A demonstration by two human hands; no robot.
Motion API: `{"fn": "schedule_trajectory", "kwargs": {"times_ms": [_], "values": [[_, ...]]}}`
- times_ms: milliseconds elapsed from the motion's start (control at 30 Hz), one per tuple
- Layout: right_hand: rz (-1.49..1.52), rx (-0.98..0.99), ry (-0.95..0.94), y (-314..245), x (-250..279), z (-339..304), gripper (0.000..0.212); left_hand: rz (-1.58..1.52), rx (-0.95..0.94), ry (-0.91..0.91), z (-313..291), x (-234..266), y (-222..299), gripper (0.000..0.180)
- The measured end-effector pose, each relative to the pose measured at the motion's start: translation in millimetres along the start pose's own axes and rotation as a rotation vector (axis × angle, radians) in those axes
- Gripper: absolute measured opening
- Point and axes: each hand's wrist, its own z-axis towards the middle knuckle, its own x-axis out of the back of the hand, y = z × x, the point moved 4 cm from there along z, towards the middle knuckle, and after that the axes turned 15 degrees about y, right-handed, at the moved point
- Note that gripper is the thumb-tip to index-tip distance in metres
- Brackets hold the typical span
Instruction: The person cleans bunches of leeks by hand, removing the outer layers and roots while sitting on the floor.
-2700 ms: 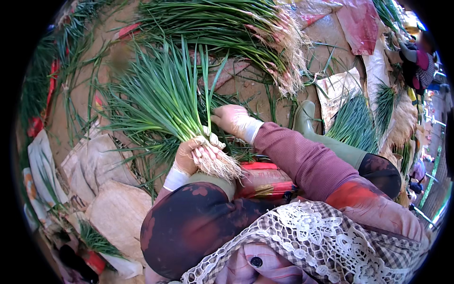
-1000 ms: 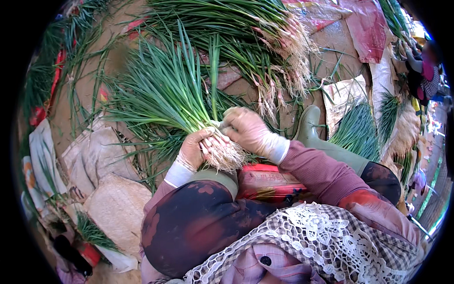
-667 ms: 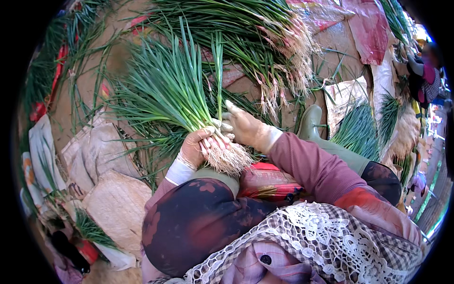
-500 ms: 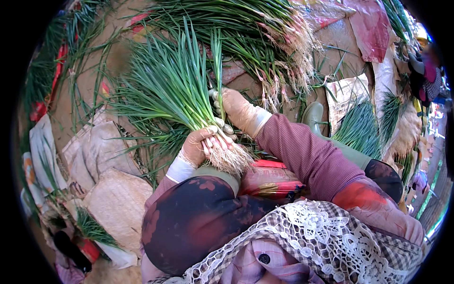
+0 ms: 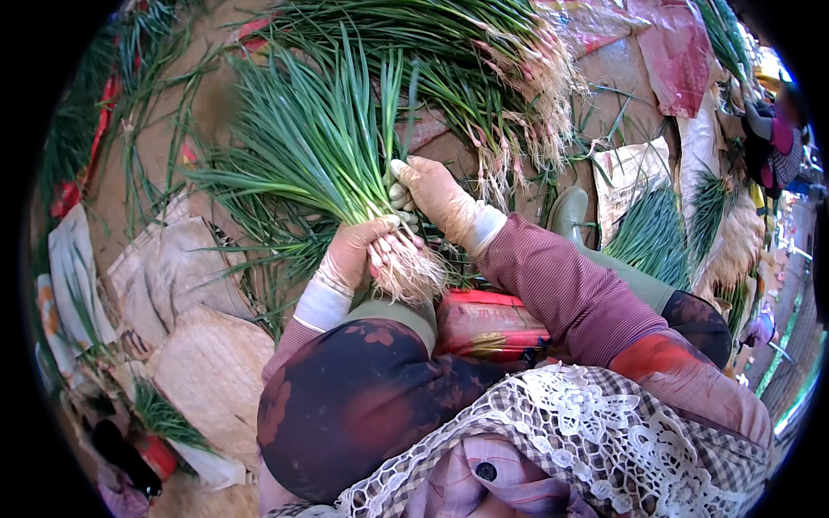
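Head view. Vs. half a second earlier, we see the right hand slid a little further up the stalks, while the left hand has kept its place at the bunch's base. L. hand: gloved, fingers curled shut round the neck of the bunch of green onions, just above the pale, stringy roots, which hang over the knee. R. hand: also gloved, fingers stretched and loosely open, palm laid against the stalks beside the bunch's right edge; we cannot tell whether it pinches a stalk. The bunch fans up and to the left, its leaves thin, tubular and glossy green. Behind it lies a larger heap of onions, roots turned right, on bare earth. Woven sacks, flat and coarse, lie at left; a red stool shows under the arm. Sleeves are ribbed and maroon.
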Motion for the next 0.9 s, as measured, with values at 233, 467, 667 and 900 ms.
{"fn": "schedule_trajectory", "kwargs": {"times_ms": [233,467,667,900], "values": [[-1.519,0.21,-0.28,44.0,6.4,2.8,0.027,-0.274,-0.129,-0.253,-2.3,-9.1,3.7,0.028],[-0.91,0.671,0.226,-4.5,74.5,13.5,0.03,-0.187,-0.073,-0.05,-1.2,-1.0,-6.0,0.061],[-1.309,0.315,0.372,3.3,157.1,54.5,0.031,-0.13,0.072,-0.399,12.9,-1.8,-20.8,0.047],[-1.289,0.347,0.144,-3.6,88.6,-17.4,0.037,-0.172,-0.083,-0.097,14.0,-4.2,-16.4,0.036]]}}
